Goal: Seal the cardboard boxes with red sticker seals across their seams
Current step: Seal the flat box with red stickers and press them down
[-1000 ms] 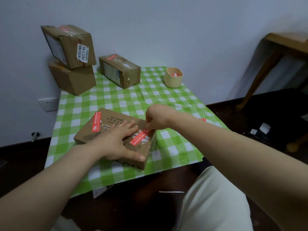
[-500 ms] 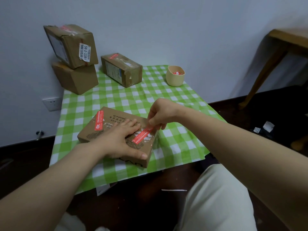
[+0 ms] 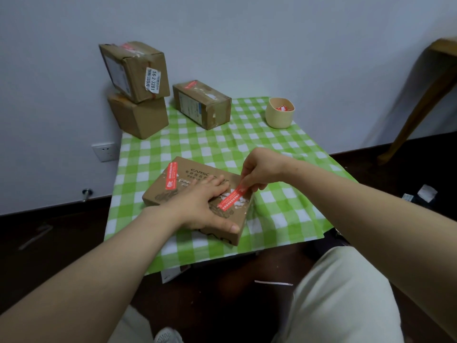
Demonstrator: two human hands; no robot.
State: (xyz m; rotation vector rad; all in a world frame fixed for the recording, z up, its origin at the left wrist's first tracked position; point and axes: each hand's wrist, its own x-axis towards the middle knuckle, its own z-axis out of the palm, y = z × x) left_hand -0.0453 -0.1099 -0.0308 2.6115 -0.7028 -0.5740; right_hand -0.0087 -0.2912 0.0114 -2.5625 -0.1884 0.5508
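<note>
A flat cardboard box (image 3: 160,191) lies on the green checked tablecloth (image 3: 272,209) near its front edge. One red sticker seal (image 3: 171,176) runs across the box's far left end. My left hand (image 3: 202,204) lies flat on the lid with straight fingers, thumb along the near edge. A second red sticker seal (image 3: 232,197) lies on the right end of the lid. My right hand (image 3: 259,169) pinches the far tip of that seal at the box's right edge.
Two cardboard boxes (image 3: 137,95) are stacked at the back left against the wall. Another taped box (image 3: 201,103) lies at the back centre. A beige cup (image 3: 280,112) holding red stickers stands at the back right. A wooden table leg (image 3: 418,105) is at far right.
My right hand has slid slightly outward along the second seal to its far tip. My left hand stays flat on the lid. The camera has shifted a little.
</note>
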